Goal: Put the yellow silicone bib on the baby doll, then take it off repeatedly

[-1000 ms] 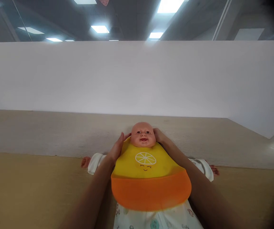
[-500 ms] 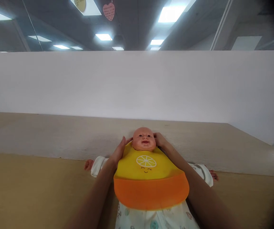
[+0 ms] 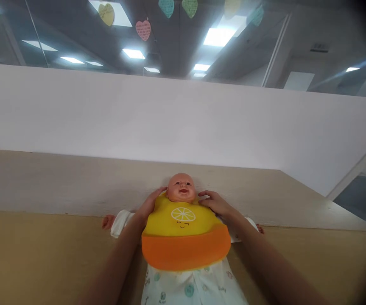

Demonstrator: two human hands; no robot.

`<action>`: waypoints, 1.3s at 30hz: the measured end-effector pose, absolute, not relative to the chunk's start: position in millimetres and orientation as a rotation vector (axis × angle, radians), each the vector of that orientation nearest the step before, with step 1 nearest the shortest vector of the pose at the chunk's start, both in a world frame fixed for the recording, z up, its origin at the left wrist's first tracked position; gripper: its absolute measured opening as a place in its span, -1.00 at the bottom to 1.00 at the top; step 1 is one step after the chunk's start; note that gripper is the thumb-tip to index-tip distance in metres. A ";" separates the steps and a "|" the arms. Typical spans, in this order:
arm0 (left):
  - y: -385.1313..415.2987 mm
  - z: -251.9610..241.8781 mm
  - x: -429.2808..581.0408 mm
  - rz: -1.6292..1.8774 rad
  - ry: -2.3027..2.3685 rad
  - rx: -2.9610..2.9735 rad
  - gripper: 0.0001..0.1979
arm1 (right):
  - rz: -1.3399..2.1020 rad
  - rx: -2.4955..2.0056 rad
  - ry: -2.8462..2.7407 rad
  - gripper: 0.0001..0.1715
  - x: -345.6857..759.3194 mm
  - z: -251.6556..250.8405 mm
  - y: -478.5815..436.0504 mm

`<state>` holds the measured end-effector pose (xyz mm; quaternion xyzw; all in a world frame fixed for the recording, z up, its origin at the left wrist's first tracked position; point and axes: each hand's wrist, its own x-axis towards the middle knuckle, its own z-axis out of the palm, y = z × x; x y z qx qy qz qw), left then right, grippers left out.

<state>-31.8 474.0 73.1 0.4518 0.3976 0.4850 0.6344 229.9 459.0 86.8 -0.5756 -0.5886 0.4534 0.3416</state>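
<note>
so both hands [image 3: 183,204], seemingly unclenched, at the bib [image 3: 183,237] neck edge, bare table [image 3: 43,254] either side

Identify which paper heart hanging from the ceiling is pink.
The pink paper heart, second from the left, hangs between the yellow heart and the teal heart; the green heart hangs further right.

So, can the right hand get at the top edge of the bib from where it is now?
Probably yes. The right hand already rests at the bib next to the doll's head, and nothing lies between them. Whether the fingers grip the edge, I cannot tell.
</note>
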 end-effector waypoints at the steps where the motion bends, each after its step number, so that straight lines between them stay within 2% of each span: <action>1: 476.2 71.6 -32.0 1.152 0.910 1.080 -0.56 | 1.196 -1.485 -1.491 -0.45 230.6 88.8 454.5; 4: 480.6 68.1 -32.5 1.203 0.871 1.149 -0.63 | 1.240 -1.348 -1.382 -0.50 230.2 87.2 451.5; 8: 482.1 65.6 -33.8 1.196 0.775 1.126 -0.59 | 1.272 -1.155 -1.293 -0.55 227.9 76.6 457.2; 17: 465.4 78.9 -26.6 1.111 0.630 1.002 -0.59 | 1.240 -1.016 -1.231 -0.56 226.2 75.9 461.0; 23: 459.1 85.8 -25.9 1.114 0.704 0.988 -0.65 | 1.222 -1.080 -1.253 -0.59 229.0 72.2 462.0; 27: 457.5 87.6 -25.3 1.090 0.676 0.919 -0.61 | 1.209 -1.215 -1.324 -0.65 231.4 71.7 461.8; 32: 454.2 91.2 -23.4 1.041 0.652 0.836 -0.55 | 1.141 -1.302 -1.520 -0.38 231.0 73.7 459.2; 39: 452.3 93.2 -23.5 0.944 0.706 0.804 -0.45 | 1.195 -1.230 -1.659 -0.30 229.6 72.1 457.4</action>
